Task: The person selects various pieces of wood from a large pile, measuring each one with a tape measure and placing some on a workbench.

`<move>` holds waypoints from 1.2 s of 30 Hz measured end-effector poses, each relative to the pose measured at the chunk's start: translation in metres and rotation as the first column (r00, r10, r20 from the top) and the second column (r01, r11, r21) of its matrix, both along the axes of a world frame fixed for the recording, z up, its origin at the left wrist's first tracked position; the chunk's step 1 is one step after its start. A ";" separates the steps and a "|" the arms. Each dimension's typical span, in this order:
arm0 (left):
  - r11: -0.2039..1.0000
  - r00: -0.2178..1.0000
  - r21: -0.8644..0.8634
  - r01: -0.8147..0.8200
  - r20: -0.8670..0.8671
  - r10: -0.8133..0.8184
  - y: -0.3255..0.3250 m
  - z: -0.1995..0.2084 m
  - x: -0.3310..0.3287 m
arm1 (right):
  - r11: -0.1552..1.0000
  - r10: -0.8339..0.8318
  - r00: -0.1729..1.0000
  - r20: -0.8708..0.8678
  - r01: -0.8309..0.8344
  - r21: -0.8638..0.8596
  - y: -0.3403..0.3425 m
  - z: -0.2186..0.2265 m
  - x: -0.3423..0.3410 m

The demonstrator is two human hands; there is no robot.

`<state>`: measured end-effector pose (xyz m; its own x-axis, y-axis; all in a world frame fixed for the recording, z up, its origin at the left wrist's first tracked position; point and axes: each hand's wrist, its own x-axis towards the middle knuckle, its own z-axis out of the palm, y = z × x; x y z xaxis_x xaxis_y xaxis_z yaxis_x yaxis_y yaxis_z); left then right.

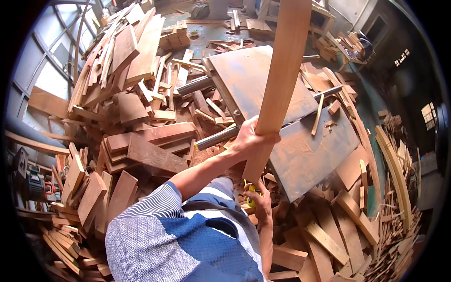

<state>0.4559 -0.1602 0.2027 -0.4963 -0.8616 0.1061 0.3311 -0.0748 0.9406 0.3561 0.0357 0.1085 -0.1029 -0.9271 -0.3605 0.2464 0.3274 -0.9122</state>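
My left hand [254, 137] is wrapped round a long, smooth wooden plank [284, 66], which rises from near my waist to the top of the view. Below the plank's lower end, my right hand [263, 199] is closed on a small yellow tape measure [251, 201]. A short bit of yellow blade shows beside the plank's end. Behind the plank stands a machine with two flat metal tables, the far one [239, 77] and the near one [324, 148], both dusted with sawdust. A thin wood strip [318, 115] lies across the near table.
Stacked boards [124, 51] lean at the far left, and thick reddish planks [155, 152] lie nearer. Offcuts [329, 230] crowd the floor at my right. Metal rails [216, 138] jut out from the machine. A motor [35, 183] sits at the left edge.
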 end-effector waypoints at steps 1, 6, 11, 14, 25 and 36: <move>0.994 0.995 -0.048 -0.103 -0.013 0.102 -0.009 0.001 0.004 | 1.000 0.014 0.992 -0.126 -0.012 0.020 -0.006 0.005 0.004; 0.941 0.921 -0.052 -0.333 0.194 0.337 -0.067 -0.023 0.060 | 0.941 -0.315 0.949 0.013 0.310 0.134 0.021 -0.062 -0.009; 0.891 0.861 -0.038 -0.453 0.239 0.448 -0.099 -0.048 0.135 | 0.803 -0.515 0.857 0.005 0.480 0.354 0.094 -0.128 -0.010; 0.872 0.855 0.062 -0.486 0.241 0.460 -0.130 -0.078 0.165 | 0.758 -0.466 0.866 -0.183 0.498 0.422 0.137 -0.173 -0.007; 0.753 0.722 0.144 -0.642 0.445 0.530 -0.306 -0.115 0.248 | 0.675 -0.264 0.768 -0.583 0.579 0.457 0.135 -0.251 0.021; 0.491 -0.019 -0.451 -0.745 0.750 0.661 -0.615 -0.152 0.364 | 0.747 -0.398 0.695 -0.599 0.624 0.227 0.061 -0.206 0.078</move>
